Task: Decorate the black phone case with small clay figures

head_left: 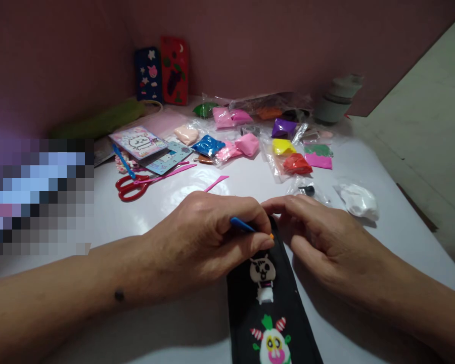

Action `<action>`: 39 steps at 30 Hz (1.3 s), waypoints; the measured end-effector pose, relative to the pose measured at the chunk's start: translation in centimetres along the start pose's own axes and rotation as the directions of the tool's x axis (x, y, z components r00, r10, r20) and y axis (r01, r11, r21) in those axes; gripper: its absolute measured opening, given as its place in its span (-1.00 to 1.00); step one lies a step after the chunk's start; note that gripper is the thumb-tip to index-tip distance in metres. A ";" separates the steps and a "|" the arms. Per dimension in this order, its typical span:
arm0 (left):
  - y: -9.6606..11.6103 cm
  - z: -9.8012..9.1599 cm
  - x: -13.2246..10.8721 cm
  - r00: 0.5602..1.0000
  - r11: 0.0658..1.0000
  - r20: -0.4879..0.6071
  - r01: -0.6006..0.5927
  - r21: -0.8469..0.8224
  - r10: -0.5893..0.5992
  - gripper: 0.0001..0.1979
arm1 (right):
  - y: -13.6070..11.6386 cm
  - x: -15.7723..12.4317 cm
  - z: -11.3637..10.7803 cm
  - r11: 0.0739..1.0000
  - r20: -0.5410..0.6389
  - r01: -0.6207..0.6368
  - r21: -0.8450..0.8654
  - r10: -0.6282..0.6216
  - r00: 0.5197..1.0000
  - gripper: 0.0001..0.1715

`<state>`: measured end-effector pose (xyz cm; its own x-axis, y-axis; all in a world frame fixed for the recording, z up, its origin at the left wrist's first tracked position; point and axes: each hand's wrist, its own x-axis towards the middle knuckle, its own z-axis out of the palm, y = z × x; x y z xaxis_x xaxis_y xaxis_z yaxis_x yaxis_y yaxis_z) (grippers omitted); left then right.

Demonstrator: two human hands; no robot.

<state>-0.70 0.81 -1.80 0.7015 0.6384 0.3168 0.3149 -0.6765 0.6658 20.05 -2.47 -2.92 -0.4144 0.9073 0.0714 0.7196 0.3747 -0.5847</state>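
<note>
A black case (246, 313) lies on the white table (174, 313) in front of me, with a small white clay figure (263, 275) and a white, pink and green clay face (273, 344) on it. My left hand (205, 242) is closed round a thin blue tool (241, 225) with an orange tip (271, 236) that touches the top of the case. My right hand (318, 237) rests on the case's upper right edge, fingers curled and pressed together beside the tool tip; what they pinch is hidden.
Red scissors (131, 186), pink plastic tools (216, 183), sticker sheets (138, 142) and several bags of coloured clay (288, 151) lie further back. A white clay lump (358, 200) sits at right. Two decorated cases (163, 73) lean on the wall; a grey bottle (335, 101) stands back right.
</note>
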 end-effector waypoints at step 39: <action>-0.1 0.1 0.0 1.000 1.000 -0.013 0.014 -0.016 -0.014 -0.93 | 0.0 0.2 0.1 1.000 -0.009 0.015 -0.009 -0.015 1.000 -0.44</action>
<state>-0.68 0.84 -1.93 0.6889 0.6524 0.3158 0.3146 -0.6617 0.6806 19.88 -2.33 -2.97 -0.4199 0.9033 0.0873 0.7187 0.3897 -0.5759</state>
